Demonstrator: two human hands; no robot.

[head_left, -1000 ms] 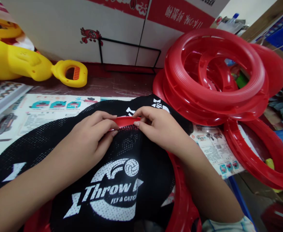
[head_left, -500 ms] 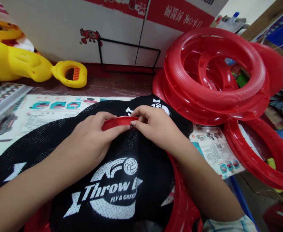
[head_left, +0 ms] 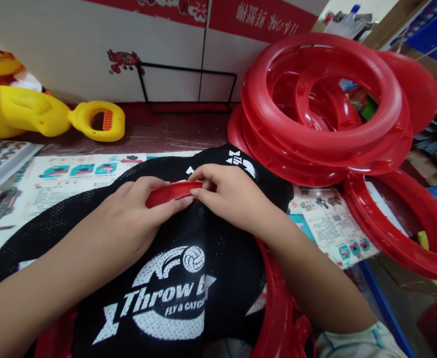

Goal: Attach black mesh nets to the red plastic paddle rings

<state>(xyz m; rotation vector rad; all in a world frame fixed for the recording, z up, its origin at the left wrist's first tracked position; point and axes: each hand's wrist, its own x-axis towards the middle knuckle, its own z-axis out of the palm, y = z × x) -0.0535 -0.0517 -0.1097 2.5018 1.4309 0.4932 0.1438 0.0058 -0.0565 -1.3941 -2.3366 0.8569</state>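
Black mesh fabric with white "Throw" and "Fly & Catch" lettering drapes in front of me. Between my hands shows the rim of a red plastic ring, partly covered by the fabric. My left hand grips the fabric over that rim, thumb on the near side and fingers on the far side. Close beside it, my right hand pinches the fabric edge at the same rim, thumb and fingertips together. More red plastic shows under the fabric at the lower right.
Several red plastic rings are stacked at the right, one more ring leaning lower. A yellow plastic toy lies at the left near a white tray. Behind stand a white and red carton and a black wire frame.
The view has shifted slightly, so the surroundings sit a little further left. Both hands stay on the rim; a bit more red shows between them.
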